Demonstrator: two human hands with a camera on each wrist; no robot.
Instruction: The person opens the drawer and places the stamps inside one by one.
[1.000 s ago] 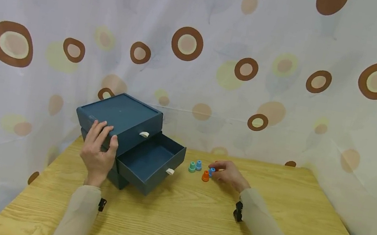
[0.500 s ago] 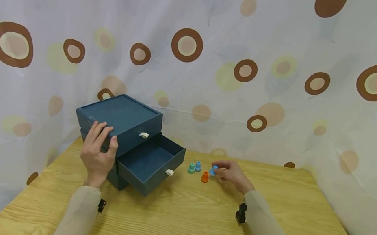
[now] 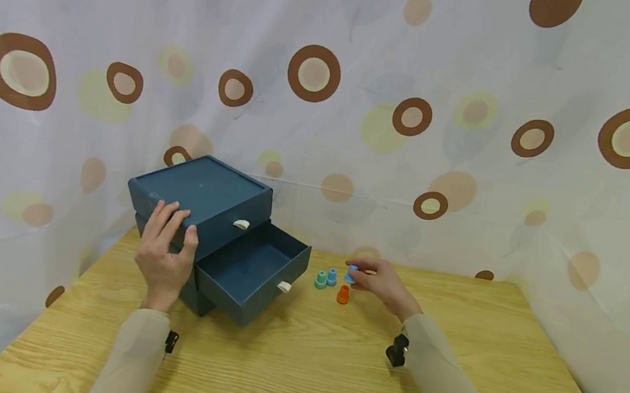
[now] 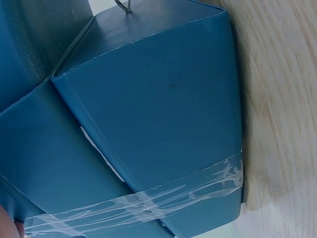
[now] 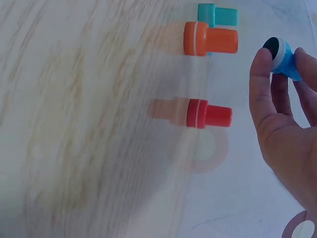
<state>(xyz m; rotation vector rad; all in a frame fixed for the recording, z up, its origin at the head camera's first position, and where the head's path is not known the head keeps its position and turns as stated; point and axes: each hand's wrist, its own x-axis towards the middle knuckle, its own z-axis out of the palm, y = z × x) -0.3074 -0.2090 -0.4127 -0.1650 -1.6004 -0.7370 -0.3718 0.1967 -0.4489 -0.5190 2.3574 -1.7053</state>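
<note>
A small blue stamp is pinched between the thumb and fingers of the person's right hand, lifted clear of the wooden table just right of the open lower drawer of a dark blue drawer box. The left hand lies on the box's front left corner, fingers spread nearly straight, thumb against its side. On the table near the right hand stand a teal stamp, another blue stamp and an orange stamp. Only the right wrist view reveals a red stamp, hidden behind the hand in the head view; the left wrist view shows clear tape around the box.
</note>
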